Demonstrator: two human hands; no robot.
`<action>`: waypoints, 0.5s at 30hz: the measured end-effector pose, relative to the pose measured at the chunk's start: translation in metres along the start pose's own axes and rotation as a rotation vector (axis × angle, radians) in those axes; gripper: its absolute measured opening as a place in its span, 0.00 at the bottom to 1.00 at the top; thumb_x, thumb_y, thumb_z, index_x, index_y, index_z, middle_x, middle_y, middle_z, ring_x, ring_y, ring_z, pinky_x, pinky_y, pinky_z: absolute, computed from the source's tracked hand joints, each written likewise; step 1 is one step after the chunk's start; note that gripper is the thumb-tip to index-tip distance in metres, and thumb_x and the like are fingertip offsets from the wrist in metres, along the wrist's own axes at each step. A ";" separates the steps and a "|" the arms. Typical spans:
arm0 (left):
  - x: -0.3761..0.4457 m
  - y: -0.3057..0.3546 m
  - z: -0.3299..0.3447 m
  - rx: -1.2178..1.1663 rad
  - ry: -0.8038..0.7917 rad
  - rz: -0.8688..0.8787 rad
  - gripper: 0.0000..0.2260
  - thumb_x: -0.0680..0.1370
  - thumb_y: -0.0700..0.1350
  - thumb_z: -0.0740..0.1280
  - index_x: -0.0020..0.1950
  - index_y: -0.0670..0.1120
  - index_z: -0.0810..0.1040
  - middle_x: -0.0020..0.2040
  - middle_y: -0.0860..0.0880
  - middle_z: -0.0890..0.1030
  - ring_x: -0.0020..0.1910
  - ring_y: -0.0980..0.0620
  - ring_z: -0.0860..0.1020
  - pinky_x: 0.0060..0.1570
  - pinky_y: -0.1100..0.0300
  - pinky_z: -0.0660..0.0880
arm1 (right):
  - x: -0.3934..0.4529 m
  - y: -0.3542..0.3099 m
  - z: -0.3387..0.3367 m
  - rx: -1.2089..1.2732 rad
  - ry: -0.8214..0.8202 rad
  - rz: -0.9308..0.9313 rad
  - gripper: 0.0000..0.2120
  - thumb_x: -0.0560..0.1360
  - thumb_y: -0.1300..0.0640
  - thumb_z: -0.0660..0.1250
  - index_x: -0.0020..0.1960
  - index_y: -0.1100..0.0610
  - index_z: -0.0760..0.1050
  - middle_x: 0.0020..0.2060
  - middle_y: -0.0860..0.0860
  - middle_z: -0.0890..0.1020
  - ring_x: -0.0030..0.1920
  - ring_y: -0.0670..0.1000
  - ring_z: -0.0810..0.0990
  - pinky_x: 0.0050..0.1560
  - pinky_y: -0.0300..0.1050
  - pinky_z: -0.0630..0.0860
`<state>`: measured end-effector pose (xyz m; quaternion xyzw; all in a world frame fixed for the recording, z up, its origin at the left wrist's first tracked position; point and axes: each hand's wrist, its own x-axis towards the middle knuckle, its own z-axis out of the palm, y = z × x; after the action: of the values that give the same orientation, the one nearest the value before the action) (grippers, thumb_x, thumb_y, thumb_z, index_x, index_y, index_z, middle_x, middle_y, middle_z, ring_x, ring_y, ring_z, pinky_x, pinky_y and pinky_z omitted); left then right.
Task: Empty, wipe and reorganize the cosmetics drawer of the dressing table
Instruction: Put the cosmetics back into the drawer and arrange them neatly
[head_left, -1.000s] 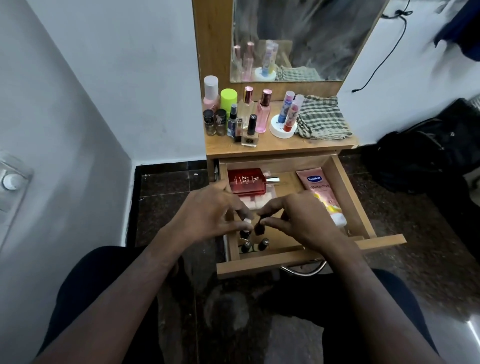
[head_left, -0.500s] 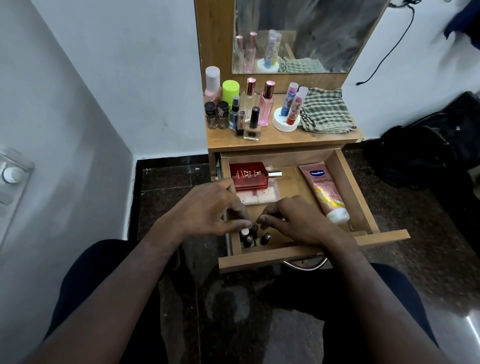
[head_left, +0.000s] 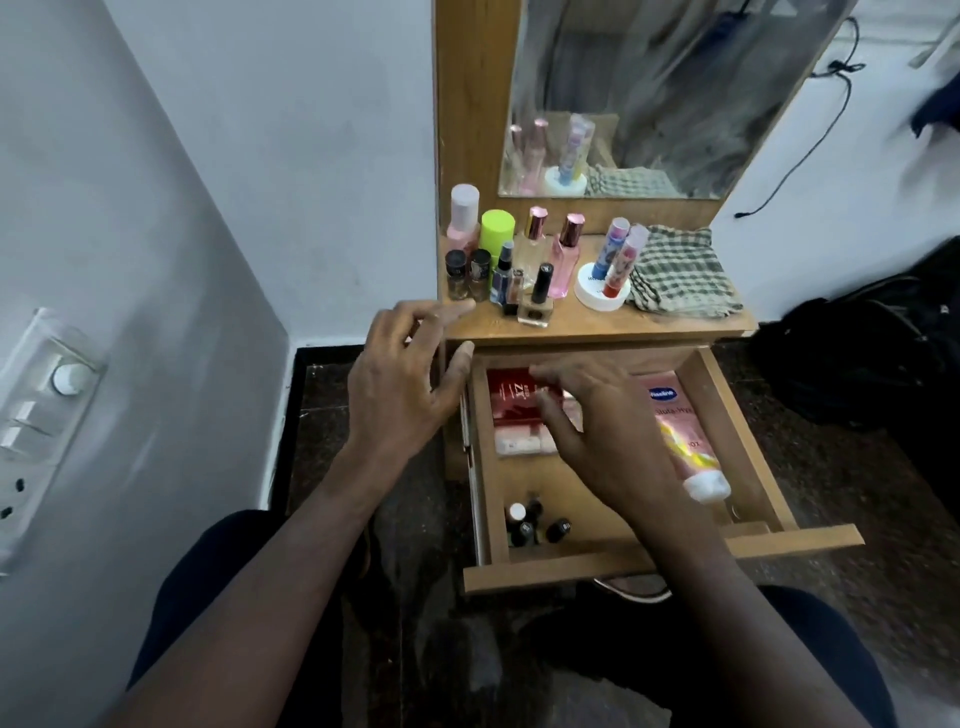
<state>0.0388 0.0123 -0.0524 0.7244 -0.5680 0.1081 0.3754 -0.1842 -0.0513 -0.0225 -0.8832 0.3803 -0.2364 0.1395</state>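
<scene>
Matt wooden drawer (head_left: 737, 441), glossy plastic lotion tube (head_left: 680, 431), woven checked cloth (head_left: 675, 273), polished stone floor (head_left: 857, 493).

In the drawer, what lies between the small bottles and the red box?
Head view: bare wooden drawer floor separates the small bottles from the red box, apart from the white pack beside it.

Dim, cool indoor light, soft glare on the grey wall left of the mirror (head_left: 649, 93), motion blur on both hands below it, wide-angle bending at frame edges, dark floor underexposed, mirror reflection hazy
</scene>
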 end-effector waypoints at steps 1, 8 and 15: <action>0.006 -0.002 0.002 0.031 0.030 -0.035 0.20 0.83 0.53 0.68 0.75 0.50 0.77 0.63 0.47 0.77 0.60 0.49 0.75 0.44 0.58 0.76 | 0.010 -0.008 0.002 -0.040 0.075 -0.030 0.15 0.81 0.54 0.69 0.67 0.54 0.81 0.62 0.51 0.82 0.65 0.52 0.76 0.61 0.42 0.71; 0.042 -0.013 0.012 0.172 0.049 -0.081 0.25 0.84 0.57 0.63 0.81 0.55 0.70 0.70 0.46 0.74 0.58 0.48 0.74 0.42 0.56 0.75 | 0.097 -0.047 0.022 -0.468 0.433 -0.092 0.17 0.79 0.48 0.71 0.66 0.51 0.82 0.63 0.57 0.78 0.64 0.58 0.68 0.56 0.52 0.68; 0.045 -0.014 0.020 0.183 0.067 -0.056 0.21 0.83 0.59 0.67 0.72 0.50 0.78 0.65 0.48 0.80 0.59 0.47 0.78 0.43 0.56 0.79 | 0.110 -0.024 0.044 -0.584 0.502 -0.255 0.13 0.81 0.49 0.72 0.63 0.52 0.83 0.65 0.55 0.81 0.63 0.57 0.71 0.54 0.53 0.70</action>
<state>0.0611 -0.0335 -0.0457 0.7672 -0.5223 0.1733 0.3293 -0.0805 -0.1129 -0.0156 -0.8407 0.3410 -0.3420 -0.2449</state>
